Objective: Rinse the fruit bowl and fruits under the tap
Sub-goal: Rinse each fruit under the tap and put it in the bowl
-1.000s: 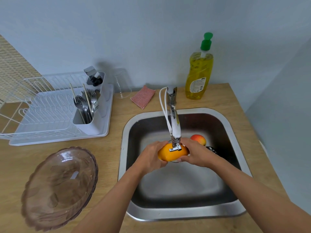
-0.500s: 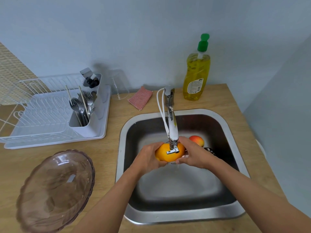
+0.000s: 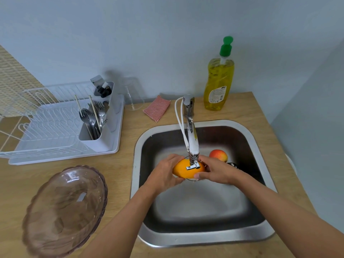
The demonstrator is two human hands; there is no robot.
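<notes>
An orange fruit (image 3: 181, 169) is held over the steel sink (image 3: 136, 164), right under the tap's spout (image 3: 192, 144). My left hand (image 3: 163, 175) cups its left side and my right hand (image 3: 216, 170) grips its right side. A red-yellow apple (image 3: 218, 155) lies in the basin behind my right hand, next to the dark drain. The tinted glass fruit bowl (image 3: 64, 209) stands on the wooden counter left of the sink. I cannot make out the water stream behind the fruit.
A white dish rack (image 3: 46, 127) with a cutlery holder (image 3: 96, 127) fills the counter's back left. A pink sponge (image 3: 156, 108) and a yellow dish-soap bottle (image 3: 218, 84) stand behind the sink. A clear glass (image 3: 133, 95) sits by the wall.
Both hands stay on the orange under the spout, shifting their grip slightly around it. The view has drifted a little; nothing else has moved.
</notes>
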